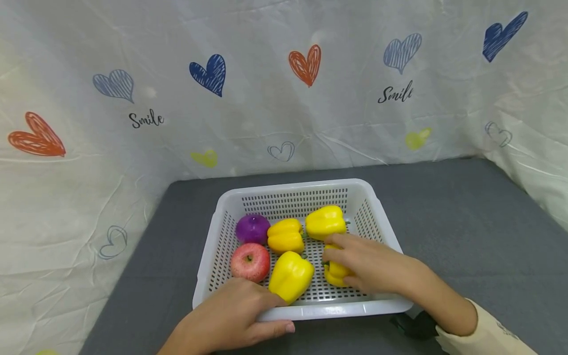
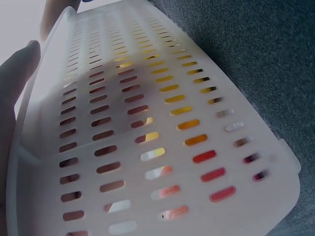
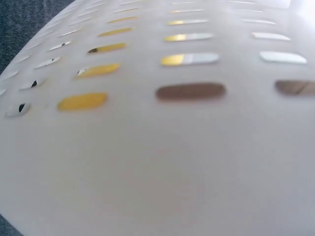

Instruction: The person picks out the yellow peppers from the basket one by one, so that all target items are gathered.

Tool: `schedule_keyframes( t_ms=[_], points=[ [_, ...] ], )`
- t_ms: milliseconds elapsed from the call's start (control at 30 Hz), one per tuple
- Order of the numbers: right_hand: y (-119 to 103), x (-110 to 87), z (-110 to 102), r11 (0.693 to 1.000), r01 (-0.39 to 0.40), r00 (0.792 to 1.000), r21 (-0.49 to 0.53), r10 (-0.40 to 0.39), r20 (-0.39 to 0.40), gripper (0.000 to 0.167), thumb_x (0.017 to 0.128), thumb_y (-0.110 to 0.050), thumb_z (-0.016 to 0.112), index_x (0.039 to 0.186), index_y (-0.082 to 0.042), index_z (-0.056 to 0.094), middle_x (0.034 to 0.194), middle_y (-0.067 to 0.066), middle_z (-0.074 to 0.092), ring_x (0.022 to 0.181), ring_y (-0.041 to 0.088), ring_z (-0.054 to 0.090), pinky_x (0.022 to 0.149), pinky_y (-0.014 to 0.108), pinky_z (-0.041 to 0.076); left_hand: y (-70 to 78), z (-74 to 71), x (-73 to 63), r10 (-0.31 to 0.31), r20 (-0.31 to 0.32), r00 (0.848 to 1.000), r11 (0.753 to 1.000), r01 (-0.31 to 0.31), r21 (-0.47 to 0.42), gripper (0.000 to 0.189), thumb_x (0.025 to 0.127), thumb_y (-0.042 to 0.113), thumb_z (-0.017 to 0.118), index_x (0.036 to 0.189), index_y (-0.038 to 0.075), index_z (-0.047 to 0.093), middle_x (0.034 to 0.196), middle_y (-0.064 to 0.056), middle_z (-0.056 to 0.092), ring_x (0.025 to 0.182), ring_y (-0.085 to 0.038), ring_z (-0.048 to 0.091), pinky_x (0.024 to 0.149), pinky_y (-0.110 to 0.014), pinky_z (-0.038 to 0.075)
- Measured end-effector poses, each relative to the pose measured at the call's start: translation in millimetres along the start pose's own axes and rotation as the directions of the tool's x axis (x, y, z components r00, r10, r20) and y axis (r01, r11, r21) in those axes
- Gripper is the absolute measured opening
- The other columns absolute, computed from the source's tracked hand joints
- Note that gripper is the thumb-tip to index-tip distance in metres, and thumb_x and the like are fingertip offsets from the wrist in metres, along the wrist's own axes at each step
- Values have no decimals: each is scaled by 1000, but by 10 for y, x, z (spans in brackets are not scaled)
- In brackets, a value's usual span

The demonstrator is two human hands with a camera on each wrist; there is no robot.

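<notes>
A white perforated plastic basket (image 1: 341,309) holds a red apple (image 1: 250,262), a purple onion-like vegetable (image 1: 253,228) and several yellow bell peppers. My left hand (image 1: 232,311) grips the basket's front rim, fingers over the inside and thumb outside. Right beside those fingers lies one bell pepper (image 1: 290,277). Inside the basket's right part, my right hand (image 1: 370,264) holds another bell pepper (image 1: 336,277), its fingers curled over the top and partly hiding it. Two more peppers lie behind, one at the middle (image 1: 285,236) and one farther back (image 1: 326,222). Both wrist views mostly show the slotted basket wall (image 2: 44,187).
The basket stands on a dark grey cloth-covered table (image 1: 466,236). Behind and to the sides hangs a white sheet (image 1: 257,113) printed with hearts and "Smile". A dark object (image 1: 417,325) is partly visible below the right forearm, near the basket's front right corner.
</notes>
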State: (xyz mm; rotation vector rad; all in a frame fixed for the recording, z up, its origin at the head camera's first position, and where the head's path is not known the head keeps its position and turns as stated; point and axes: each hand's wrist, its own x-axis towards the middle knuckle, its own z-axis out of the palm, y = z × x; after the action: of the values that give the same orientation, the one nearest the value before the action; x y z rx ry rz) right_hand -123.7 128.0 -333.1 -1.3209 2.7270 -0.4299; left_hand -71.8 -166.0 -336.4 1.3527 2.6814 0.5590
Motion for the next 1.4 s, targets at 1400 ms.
schedule_keyframes(
  t_ms=[1400],
  points=[
    [64,-50,78,1000,16,1000,-14,-16,-11,32,79,-28,82,105,-26,63,110,-6,56,83,10,48,74,33,45,13,37,3,36,-101,994,998,-31,51,37,93,15,57,64,24,38,58,16,23,50,1,24,51,-14,22]
  ],
)
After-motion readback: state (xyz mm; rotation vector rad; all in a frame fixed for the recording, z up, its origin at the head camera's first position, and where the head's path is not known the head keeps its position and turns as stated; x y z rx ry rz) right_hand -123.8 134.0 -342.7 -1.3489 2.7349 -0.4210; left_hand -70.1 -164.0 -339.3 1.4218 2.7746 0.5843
